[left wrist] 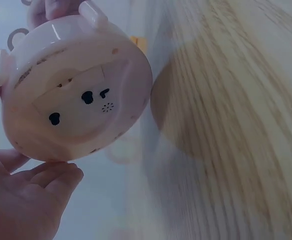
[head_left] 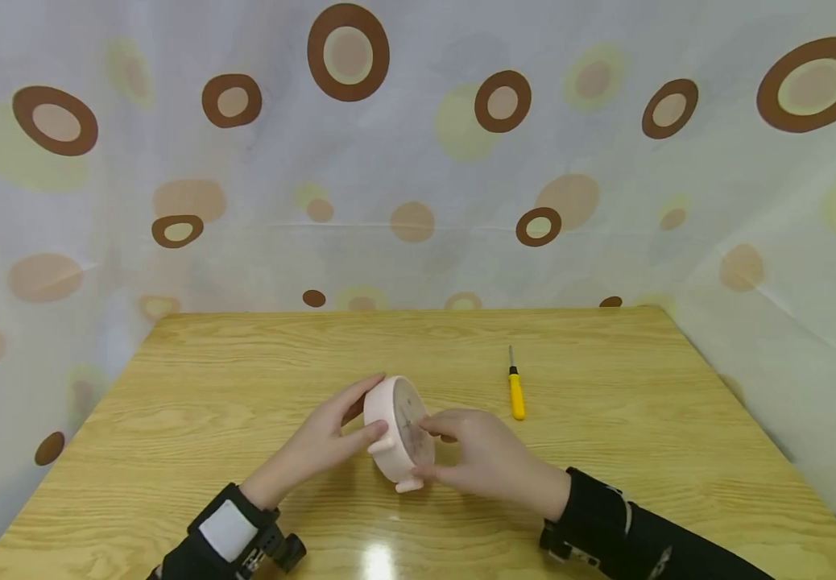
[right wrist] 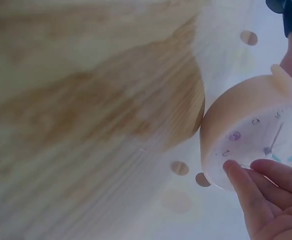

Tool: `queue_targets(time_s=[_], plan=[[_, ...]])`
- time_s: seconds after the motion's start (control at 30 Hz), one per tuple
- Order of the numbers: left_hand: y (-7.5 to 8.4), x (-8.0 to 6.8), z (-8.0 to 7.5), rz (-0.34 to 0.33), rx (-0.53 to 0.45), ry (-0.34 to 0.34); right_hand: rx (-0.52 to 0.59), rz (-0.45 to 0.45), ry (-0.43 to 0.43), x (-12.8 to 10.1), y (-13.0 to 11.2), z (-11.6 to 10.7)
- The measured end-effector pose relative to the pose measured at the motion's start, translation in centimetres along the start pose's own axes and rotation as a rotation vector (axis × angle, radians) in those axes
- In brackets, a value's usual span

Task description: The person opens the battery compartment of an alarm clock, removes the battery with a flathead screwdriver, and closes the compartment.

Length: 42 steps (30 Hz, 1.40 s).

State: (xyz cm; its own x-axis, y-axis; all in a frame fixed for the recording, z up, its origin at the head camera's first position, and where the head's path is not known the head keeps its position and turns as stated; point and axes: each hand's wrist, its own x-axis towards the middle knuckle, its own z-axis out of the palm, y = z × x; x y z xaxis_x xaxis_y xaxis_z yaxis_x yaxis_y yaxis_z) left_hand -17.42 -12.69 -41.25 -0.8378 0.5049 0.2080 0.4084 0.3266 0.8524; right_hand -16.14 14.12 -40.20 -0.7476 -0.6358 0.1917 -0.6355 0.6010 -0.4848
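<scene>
A pale pink round alarm clock (head_left: 385, 419) is held on its rim at the table's front middle, its face turned toward the right. My left hand (head_left: 331, 423) grips the rim, fingers on the far side and thumb on the near side. With bent fingers, my right hand (head_left: 486, 459) touches the clear-fronted dial, its thumb low by the rim near a small foot. The right wrist view shows the fingertips on the dial (right wrist: 258, 142), with numerals and hands visible. Dark knobs and small speaker holes mark the clock's back (left wrist: 76, 107) in the left wrist view.
A yellow-handled screwdriver (head_left: 516, 395) lies on the wooden table (head_left: 244, 362), behind and right of the clock, shaft pointing away. A pale curtain with brown and yellow spots (head_left: 418, 161) hangs behind the table and along its sides.
</scene>
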Motion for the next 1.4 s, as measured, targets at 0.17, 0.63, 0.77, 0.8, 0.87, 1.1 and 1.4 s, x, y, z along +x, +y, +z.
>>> queue_targets(time_s=[0.17,0.63,0.77,0.8,0.87,1.1,1.4], plan=[[0.3,0.6,0.4,0.017,-0.055,-0.006,0.188,0.08,-0.035,-0.2,0.5,-0.7],[2.0,1.9,2.2,-0.042,-0.015,-0.005,0.075,0.015,0.166,-0.7,0.0,-3.1],[2.0,2.0,2.4,-0.043,0.0,-0.001,-0.069,-0.086,0.249,-1.0,-0.2,-3.1],[1.9,2.0,2.5,-0.043,0.003,-0.001,-0.084,-0.125,0.266,-1.0,-0.1,-3.0],[1.9,2.0,2.6,-0.04,0.009,-0.001,-0.106,-0.207,0.293,-0.9,0.1,-2.9],[1.3,1.9,2.5,-0.005,0.006,-0.038,-0.141,-0.413,0.32,-0.5,0.8,-2.6],[-0.7,1.4,2.9,-0.131,0.094,-0.204,-0.134,-0.366,0.316,-0.6,0.9,-2.4]])
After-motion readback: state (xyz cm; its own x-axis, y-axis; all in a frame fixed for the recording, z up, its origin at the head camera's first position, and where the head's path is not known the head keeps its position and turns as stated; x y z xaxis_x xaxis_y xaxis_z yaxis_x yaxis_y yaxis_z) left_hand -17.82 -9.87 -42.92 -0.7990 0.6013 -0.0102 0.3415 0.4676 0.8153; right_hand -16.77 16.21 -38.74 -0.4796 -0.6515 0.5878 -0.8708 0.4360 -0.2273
